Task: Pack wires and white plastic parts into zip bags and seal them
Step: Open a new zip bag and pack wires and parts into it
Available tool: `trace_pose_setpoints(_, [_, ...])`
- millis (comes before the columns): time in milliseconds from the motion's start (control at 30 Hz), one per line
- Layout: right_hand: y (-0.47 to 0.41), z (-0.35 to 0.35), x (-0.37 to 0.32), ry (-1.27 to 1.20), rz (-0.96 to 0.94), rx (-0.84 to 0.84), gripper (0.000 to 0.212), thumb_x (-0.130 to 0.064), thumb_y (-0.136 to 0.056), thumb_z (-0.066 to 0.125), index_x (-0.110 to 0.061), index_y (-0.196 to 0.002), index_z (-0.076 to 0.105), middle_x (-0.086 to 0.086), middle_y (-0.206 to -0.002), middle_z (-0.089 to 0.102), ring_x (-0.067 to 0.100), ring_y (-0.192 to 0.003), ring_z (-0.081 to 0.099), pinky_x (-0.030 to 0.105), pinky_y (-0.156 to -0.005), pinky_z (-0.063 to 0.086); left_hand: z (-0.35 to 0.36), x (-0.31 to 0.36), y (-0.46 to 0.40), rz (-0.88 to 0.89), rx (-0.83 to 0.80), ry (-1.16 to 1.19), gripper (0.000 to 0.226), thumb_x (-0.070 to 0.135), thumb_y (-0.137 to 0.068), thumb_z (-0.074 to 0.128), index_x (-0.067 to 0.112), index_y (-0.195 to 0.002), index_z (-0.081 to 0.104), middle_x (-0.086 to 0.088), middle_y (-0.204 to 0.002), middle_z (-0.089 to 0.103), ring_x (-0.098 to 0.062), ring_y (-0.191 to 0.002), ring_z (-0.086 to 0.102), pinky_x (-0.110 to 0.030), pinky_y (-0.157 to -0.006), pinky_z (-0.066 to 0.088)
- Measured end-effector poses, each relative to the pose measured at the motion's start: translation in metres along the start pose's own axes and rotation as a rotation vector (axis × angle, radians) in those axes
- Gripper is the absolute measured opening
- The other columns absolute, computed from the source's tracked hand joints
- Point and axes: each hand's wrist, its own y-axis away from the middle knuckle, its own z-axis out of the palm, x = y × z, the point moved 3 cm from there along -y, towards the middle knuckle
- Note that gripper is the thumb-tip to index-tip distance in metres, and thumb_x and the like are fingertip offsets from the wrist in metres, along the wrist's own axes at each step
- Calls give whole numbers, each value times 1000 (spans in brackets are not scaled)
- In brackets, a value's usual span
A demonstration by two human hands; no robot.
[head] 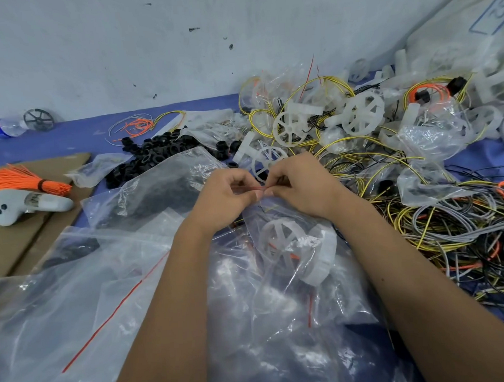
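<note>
Both hands meet at the centre over a small clear zip bag (pixel 278 218). My left hand (pixel 226 196) and my right hand (pixel 298 186) pinch the bag's red zip strip between thumbs and fingers, fingertips almost touching. Inside the bag lie a white spoked plastic wheel (pixel 279 238), a white ring part (pixel 320 260) and a bit of orange wire. Behind the hands sits a heap of white plastic wheels (pixel 361 114) and packed bags. A tangle of yellow, grey and black wires (pixel 437 226) spreads to the right.
Large empty zip bags (pixel 84 284) cover the near left of the blue table. Black rings (pixel 154 157) are piled behind them. An orange wire bundle (pixel 25 180) and a grey controller (pixel 23 205) lie on cardboard at left. A water bottle (pixel 4 128) rests against the wall.
</note>
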Motion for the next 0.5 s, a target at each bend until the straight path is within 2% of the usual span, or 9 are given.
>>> trace_pose_setpoints(133, [4, -1, 0, 42, 2, 40, 9, -23, -88, 77, -15, -91, 80, -1, -88, 75, 15, -80, 67, 34, -81, 53, -3, -1, 1, -17, 14, -38, 14, 3, -85, 80, 14, -79, 75, -3, -80, 75, -15, -78, 71, -33, -80, 58])
trace_pose_setpoints(267, [10, -3, 2, 59, -8, 78, 8, -18, -90, 74, -13, -93, 79, 1, -92, 74, 19, -86, 66, 38, -84, 51, -4, 0, 2, -29, 28, -58, 14, 3, -86, 78, 15, -77, 74, -1, -77, 73, -11, -73, 67, -29, -73, 52])
trace_pose_setpoints(333, [12, -3, 0, 84, -27, 78, 9, -17, -92, 72, -11, -94, 79, 2, -92, 73, 21, -89, 65, 39, -85, 50, -1, 3, 2, -18, 31, -57, 13, 4, -86, 78, 14, -79, 74, -4, -79, 74, -17, -75, 68, -32, -75, 54])
trace_pose_setpoints(500, [15, -4, -3, 70, -63, 93, 9, -15, -89, 74, -8, -92, 79, 4, -89, 74, 22, -86, 66, 38, -82, 50, 4, 9, 2, 13, 10, 0, 6, 2, -84, 80, 6, -83, 76, -1, -80, 75, -12, -80, 71, -22, -79, 55])
